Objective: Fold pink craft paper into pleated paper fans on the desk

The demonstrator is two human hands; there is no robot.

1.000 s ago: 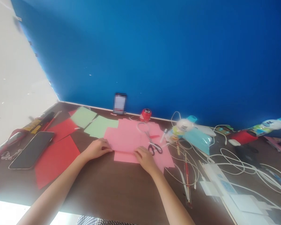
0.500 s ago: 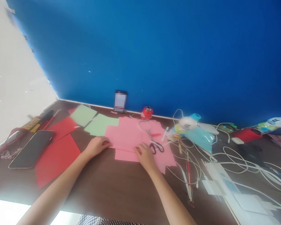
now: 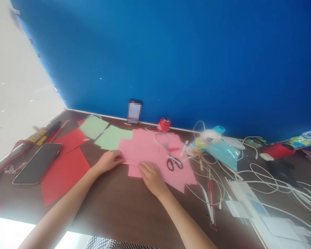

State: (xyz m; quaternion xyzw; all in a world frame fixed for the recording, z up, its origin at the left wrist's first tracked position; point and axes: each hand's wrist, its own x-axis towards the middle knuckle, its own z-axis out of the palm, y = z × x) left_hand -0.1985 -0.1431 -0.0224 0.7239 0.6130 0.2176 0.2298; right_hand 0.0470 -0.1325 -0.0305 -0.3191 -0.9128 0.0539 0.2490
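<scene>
My left hand (image 3: 109, 162) pinches the near left corner of a pink paper sheet (image 3: 134, 150), thumb and fingertips closed at its edge. The near edge of that sheet looks folded in a narrow strip. On this strip lies my right hand (image 3: 150, 177), palm down, its fingers stretched out flat and pressing the paper. Several more pink sheets are spread beneath. Scissors (image 3: 174, 163) with black handles rest on them, right of my right hand, beside a small red strip (image 3: 174, 149). A white marker or glue pen (image 3: 184, 148) lies at the pink sheets' right edge.
Red sheets (image 3: 66, 174), green sheets (image 3: 114, 137) and a phone (image 3: 38, 164) lie left. A small upright screen (image 3: 134, 111) and a red round container (image 3: 164, 125) stand at the blue wall. Right are a glue bottle (image 3: 207, 138), tangled white cables (image 3: 264, 173) and a paintbrush (image 3: 210, 188).
My right hand has slid left along the near edge of the pink sheet, closer to my left hand, and its fingers now lie flatter. My left hand stays at the corner.
</scene>
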